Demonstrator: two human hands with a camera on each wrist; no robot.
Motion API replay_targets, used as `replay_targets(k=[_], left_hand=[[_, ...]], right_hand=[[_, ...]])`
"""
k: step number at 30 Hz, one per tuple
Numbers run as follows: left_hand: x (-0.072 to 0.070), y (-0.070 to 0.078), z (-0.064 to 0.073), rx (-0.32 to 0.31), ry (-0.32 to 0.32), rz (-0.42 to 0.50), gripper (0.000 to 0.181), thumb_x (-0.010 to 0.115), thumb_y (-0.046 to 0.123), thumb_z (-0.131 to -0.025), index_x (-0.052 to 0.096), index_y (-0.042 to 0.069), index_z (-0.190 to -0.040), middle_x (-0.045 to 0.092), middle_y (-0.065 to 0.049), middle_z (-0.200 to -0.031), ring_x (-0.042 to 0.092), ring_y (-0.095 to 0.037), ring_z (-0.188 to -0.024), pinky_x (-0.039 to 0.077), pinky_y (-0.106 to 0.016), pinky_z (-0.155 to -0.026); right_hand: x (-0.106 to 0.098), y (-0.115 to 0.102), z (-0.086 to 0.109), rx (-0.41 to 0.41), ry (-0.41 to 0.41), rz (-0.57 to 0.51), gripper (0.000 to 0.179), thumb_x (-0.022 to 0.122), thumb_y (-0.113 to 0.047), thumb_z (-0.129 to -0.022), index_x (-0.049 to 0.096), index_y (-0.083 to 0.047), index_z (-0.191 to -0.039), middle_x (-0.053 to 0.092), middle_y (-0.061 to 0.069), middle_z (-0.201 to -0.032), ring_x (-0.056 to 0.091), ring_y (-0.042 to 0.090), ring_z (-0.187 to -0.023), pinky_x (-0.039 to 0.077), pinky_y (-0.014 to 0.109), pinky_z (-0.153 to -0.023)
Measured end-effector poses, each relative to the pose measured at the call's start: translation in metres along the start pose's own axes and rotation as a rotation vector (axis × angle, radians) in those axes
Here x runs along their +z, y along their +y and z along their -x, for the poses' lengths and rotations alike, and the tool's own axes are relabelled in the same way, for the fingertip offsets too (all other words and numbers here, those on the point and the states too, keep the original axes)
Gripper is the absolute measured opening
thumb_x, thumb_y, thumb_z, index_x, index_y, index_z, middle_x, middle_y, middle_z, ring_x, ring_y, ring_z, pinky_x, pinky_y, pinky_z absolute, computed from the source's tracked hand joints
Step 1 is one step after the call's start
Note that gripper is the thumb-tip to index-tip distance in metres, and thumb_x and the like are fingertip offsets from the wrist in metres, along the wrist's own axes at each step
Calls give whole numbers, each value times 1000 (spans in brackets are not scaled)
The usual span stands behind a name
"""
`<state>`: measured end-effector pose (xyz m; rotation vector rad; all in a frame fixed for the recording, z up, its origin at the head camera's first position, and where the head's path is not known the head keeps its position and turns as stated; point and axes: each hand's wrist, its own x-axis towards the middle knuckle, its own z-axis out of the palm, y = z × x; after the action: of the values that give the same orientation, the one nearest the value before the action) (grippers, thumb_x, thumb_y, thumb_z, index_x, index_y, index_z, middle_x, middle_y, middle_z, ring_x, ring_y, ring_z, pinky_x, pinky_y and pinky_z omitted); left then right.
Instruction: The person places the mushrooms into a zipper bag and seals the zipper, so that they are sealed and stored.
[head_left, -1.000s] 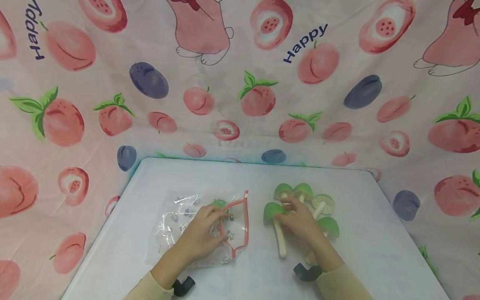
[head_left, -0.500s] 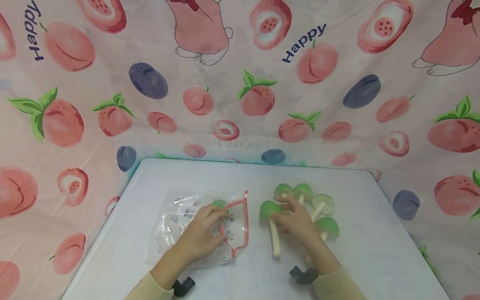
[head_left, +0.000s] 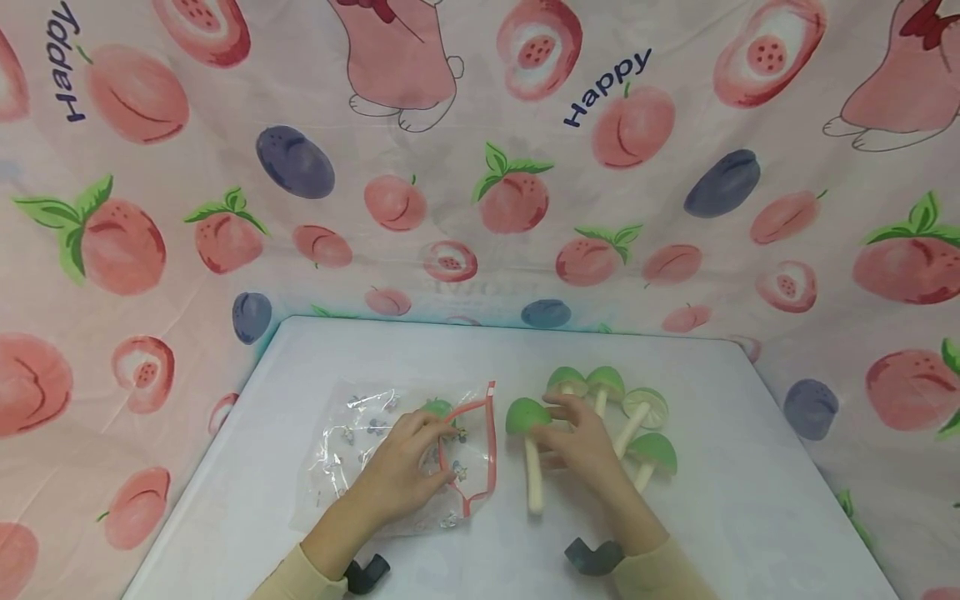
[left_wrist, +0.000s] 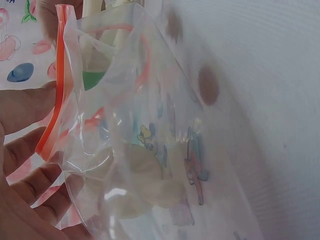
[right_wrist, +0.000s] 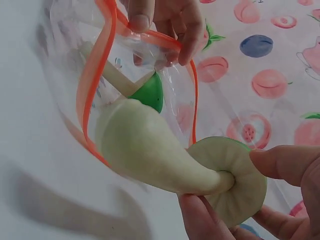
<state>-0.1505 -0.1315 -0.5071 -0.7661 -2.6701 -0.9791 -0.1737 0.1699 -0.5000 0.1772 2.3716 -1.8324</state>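
Note:
My left hand (head_left: 405, 467) holds the red-edged mouth of a clear zip bag (head_left: 330, 442) apart, its fingers and thumb at the rim (right_wrist: 100, 55). Inside lies a green-capped toy mushroom (right_wrist: 150, 94), partly hidden by the printed plastic. My right hand (head_left: 588, 450) grips another toy mushroom (head_left: 527, 417) by its green cap, between thumb and fingers. Its thick pale stem hangs toward me in the head view, just right of the bag's mouth. From the right wrist, the stem's rounded end overlaps the opening.
Several more green-capped mushrooms (head_left: 649, 454) lie on the white table (head_left: 750, 517) behind and right of my right hand. Black wrist pieces (head_left: 594, 557) show under both sleeves. A fruit-printed cloth (head_left: 457, 167) hangs along the table's back and sides.
My right hand has moved left with the mushroom, away from the others and closer to the bag's mouth. The left hand and bag have stayed put.

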Motion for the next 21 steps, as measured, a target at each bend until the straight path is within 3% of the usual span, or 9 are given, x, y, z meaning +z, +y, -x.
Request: replay_targets(k=[6,12,21], left_hand=[[-1,1,0,1,1,-4,59,98,13,-75,72,23,-127,64,9,-131,59,-18,-130,58,-37,-109],[-1,1,0,-4,-5,-1,59,98,13,-75,72,21,-128,64,9,-131,59,-18,-130,58,-36,-109],[0,0,0,21,15,-10,59,98,13,-74,73,21,-127,65,8,-129,60,-18,-128,59,-37,-108]], right_hand=[[10,-1,2,-29,6,-44,64,82,-18,-93,56,-13,-151,61,25,-148,81,27,-88,69,44,-71],[19,-1,5,-30,39,-46,65,83,-22,-93,56,-13,-151,60,22,-150,81,27,-91,69,42,-71],[30,-3,7,-59,83,-129,63,82,-18,-95,54,-13,-151,57,22,-154,81,30,-95,69,47,-76]])
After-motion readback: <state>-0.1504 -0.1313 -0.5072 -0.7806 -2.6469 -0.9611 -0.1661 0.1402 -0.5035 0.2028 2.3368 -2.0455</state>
